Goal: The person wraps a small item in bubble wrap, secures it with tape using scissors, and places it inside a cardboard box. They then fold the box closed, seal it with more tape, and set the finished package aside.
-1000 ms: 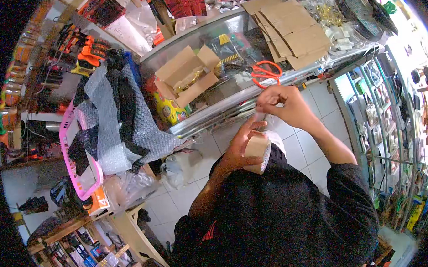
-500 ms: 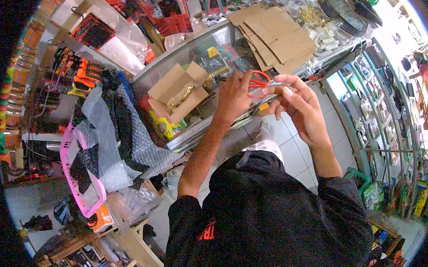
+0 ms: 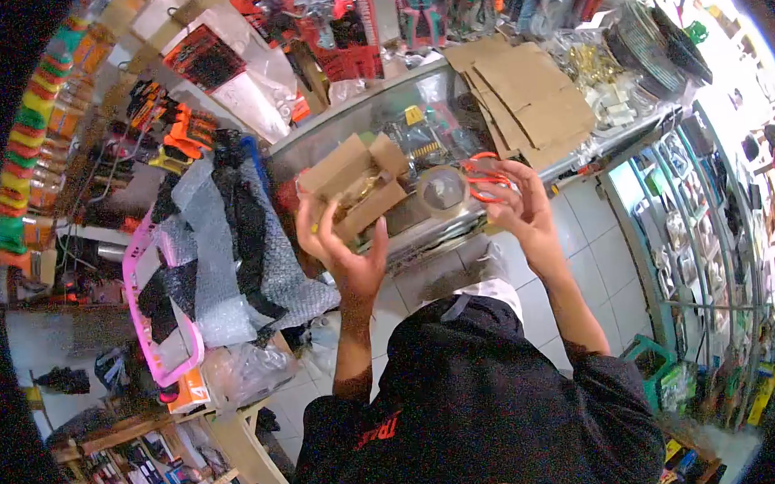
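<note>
My right hand (image 3: pixel 525 214) has its fingers closed at the orange loop handles of a pair of scissors (image 3: pixel 482 179), over the counter's front edge. Just left of the scissors is a roll of clear tape (image 3: pixel 425 199). My left hand (image 3: pixel 345 261) is spread, its fingers along the left side of an open cardboard box (image 3: pixel 377 209) and its thumb raised in front. Inside the box lie brass-coloured pieces (image 3: pixel 366 189), partly hidden by its walls and flaps.
The box stands on a glass-topped counter (image 3: pixel 305 142). Flat cardboard sheets (image 3: pixel 537 97) and a wire coil (image 3: pixel 643 53) lie on its right part. Bubble wrap (image 3: pixel 206 241) and a pink basket frame (image 3: pixel 137 292) are at left. A shelf rack (image 3: pixel 689 220) stands at right.
My left hand has moved from the scissors left and down to the box, its fingers spreading. My right hand has closed on the scissors. The tape roll has come into view.
</note>
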Available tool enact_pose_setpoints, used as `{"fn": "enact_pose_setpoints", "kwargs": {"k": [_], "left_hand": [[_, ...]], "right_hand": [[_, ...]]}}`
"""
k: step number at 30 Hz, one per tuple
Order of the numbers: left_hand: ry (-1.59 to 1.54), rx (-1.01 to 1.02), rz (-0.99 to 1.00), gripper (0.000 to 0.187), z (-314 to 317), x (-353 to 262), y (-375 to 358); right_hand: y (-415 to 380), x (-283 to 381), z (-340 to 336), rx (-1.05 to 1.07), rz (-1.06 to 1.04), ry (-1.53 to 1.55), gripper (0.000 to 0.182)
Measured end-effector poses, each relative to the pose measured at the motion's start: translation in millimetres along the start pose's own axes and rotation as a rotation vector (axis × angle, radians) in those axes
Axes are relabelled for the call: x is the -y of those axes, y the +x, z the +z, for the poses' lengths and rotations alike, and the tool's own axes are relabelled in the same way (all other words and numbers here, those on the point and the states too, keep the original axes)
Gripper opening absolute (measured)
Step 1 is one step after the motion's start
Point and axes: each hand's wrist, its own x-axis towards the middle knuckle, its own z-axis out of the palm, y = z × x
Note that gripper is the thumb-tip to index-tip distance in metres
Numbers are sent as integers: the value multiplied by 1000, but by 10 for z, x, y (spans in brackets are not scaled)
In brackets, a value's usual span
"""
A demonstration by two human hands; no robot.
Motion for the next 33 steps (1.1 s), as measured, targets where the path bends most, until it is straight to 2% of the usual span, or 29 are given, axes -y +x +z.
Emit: {"fn": "enact_pose_setpoints", "kwargs": {"k": [1, 3, 5, 7, 8, 9, 10, 11, 14, 18, 20, 22, 25, 27, 31, 33], "left_hand": [[69, -67, -13, 95, -48, 67, -65], [-61, -15, -148, 108, -51, 265, -203], [-74, 25, -221, 122, -41, 410, -255], [-92, 22, -122, 121, 56, 538, -200], [-101, 21, -73, 120, 92, 570, -190], [-381, 56, -222, 112, 127, 507, -195], [-338, 46, -195, 109, 142, 580, -187], [-295, 37, -167, 106, 188, 703, -187], [-194, 29, -166, 91, 179, 858, -153], [-237, 29, -253, 83, 164, 875, -30], [-229, 34, -270, 79, 181, 897, 10], [-232, 69, -294, 77, 198, 926, 56], [-228, 14, -268, 76, 202, 866, 121], [-3, 17, -128, 80, 158, 831, 217], [311, 134, 60, 91, 144, 580, 449], [309, 215, 155, 94, 241, 501, 558]], "right_hand": [[79, -98, 39, 45, -40, -45, 70], [273, -324, 85, 155, -42, -148, 85], [522, -507, 244, 182, -150, -315, 87], [806, -685, 319, 254, -297, -592, 96], [887, -769, 366, 315, -265, -489, 99], [949, -794, 478, 374, -231, -387, 102], [992, -796, 565, 430, -196, -284, 105], [1015, -757, 599, 458, -268, -480, 107], [1061, -830, 662, 488, -370, -568, 110], [1190, -1071, 671, 396, -460, -530, 91], [1234, -1209, 648, 288, -252, -416, 83], [1260, -1181, 676, 204, -141, -361, 79], [1258, -1159, 760, 134, -171, -372, 78], [1268, -1210, 784, 115, -260, -390, 78], [1295, -1355, 745, 112, -181, -297, 76], [1293, -1344, 746, 110, -139, -300, 75]]}}
